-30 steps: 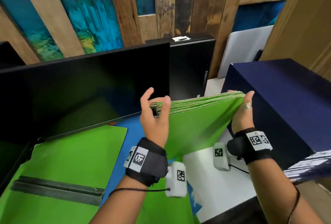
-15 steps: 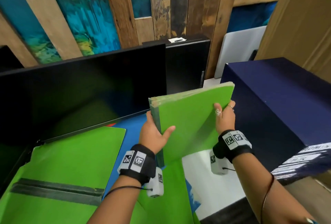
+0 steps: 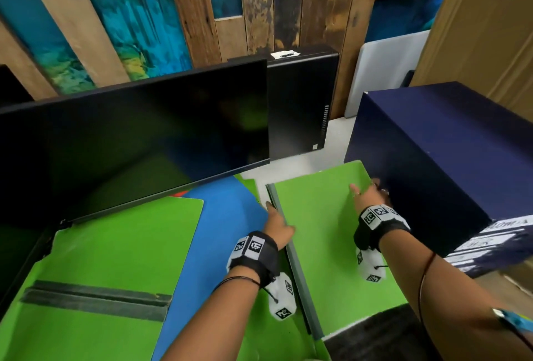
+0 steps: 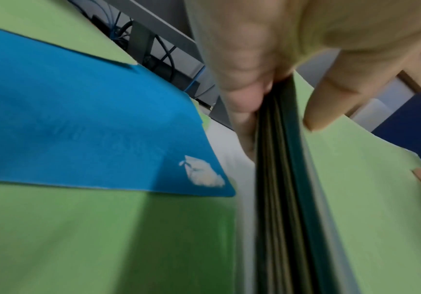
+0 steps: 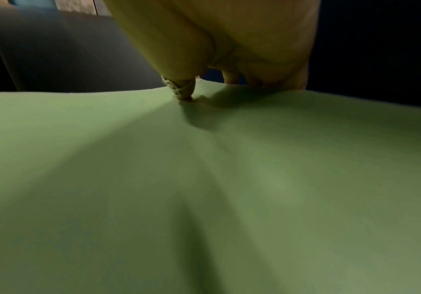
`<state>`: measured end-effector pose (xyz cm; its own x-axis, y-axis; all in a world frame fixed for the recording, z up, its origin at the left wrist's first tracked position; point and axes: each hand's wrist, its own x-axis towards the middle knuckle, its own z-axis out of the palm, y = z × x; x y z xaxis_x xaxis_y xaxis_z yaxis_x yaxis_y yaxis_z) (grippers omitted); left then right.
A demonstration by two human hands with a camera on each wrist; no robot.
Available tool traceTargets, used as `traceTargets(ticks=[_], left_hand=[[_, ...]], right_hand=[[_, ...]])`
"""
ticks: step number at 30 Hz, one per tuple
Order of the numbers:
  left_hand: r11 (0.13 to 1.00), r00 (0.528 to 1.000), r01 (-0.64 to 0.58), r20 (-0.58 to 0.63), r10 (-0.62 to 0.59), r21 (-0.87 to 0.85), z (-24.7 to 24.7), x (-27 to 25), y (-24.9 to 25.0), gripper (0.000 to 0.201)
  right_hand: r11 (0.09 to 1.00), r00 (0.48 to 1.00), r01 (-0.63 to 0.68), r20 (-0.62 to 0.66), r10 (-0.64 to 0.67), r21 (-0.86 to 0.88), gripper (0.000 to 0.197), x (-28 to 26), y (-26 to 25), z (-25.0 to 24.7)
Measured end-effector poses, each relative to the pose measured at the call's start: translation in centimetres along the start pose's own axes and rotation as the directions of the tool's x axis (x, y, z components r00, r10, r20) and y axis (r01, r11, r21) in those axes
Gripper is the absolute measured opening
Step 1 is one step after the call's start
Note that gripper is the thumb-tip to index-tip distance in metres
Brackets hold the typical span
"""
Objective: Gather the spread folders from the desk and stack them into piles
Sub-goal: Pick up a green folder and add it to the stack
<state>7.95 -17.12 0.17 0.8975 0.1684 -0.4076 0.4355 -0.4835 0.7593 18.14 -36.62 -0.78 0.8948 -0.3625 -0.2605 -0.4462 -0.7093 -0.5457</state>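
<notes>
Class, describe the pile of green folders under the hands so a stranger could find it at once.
Start at the big navy box on the right. Just left of it lies the pile of green folders, left hand gripping its left edge, right hand at its far corner. Unlike the flat green folder below the monitor, it is thick, with a dark layered edge.

An office desk is showing here: a dark monitor [image 3: 129, 141] and a black computer tower [image 3: 300, 106] are standing before a plank wall [image 3: 202, 8], green folders [image 3: 326, 245] lying in front.

Green folder stack [image 3: 326, 245] flat on desk
</notes>
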Motion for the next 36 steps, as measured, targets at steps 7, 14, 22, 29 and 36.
traceTargets(ticks=[7, 14, 22, 29, 36], left_hand=[[0.978, 0.998, 0.031, 0.048, -0.042, 0.207, 0.9, 0.9, -1.3, 0.083], [0.952, 0.995, -0.049, -0.071, 0.074, 0.302, -0.5, 2.0, -3.4, 0.073], [0.916, 0.92, 0.112, -0.388, 0.05, 0.384, -8.6, 0.3, -9.7, 0.05], [0.716, 0.523, 0.698, -0.689, -0.501, 0.009, -12.6, -6.9, -17.9, 0.072], [0.777, 0.677, 0.619, -0.58, -0.453, 0.116, -11.7, -8.4, -21.2, 0.101]], right_hand=[[0.994, 0.996, -0.078, 0.03, 0.08, -0.072, 0.066, 0.4, 1.4, 1.6], [0.96, 0.991, 0.135, 0.013, -0.136, -0.246, 0.071, -0.6, 1.3, 2.6], [0.801, 0.856, 0.515, 0.234, -0.461, -0.306, 0.059, -5.3, -4.0, 5.9], [0.604, 0.519, 0.795, 0.574, -0.633, -0.053, 0.048, -13.4, -8.2, 12.6], [0.487, 0.323, 0.873, 0.736, -0.594, 0.01, 0.062, -18.8, -9.6, 17.2]])
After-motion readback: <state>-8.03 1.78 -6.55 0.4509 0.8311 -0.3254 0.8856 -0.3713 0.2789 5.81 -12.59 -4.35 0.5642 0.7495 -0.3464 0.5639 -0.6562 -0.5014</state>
